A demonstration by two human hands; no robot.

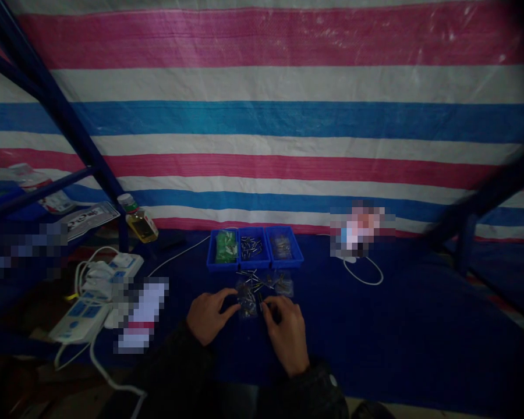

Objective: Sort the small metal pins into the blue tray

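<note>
My left hand [209, 317] is at the left edge of a small clear plastic bag [247, 304] with shiny metal pieces in it. Its thumb and forefinger are apart, their tips at the bag's edge. To the right of the bag, my right hand [287, 331] pinches a small dark rod [259, 297] between thumb and forefinger. Just beyond lie several loose metal pins [250, 274] and a second clear bag [283, 285]. Behind these stand three blue trays: one with green packets [226, 247], one with metal pins [251, 248], one with clear packets [282, 247].
At left are a white power strip [81, 317] with plugs and cords, a blurred-out phone-like object [143, 317] and a bottle of yellow liquid [140, 220]. A white cable [369, 282] loops at right. Blue metal bars [65, 128] and a striped sheet [288, 122] bound the blue surface.
</note>
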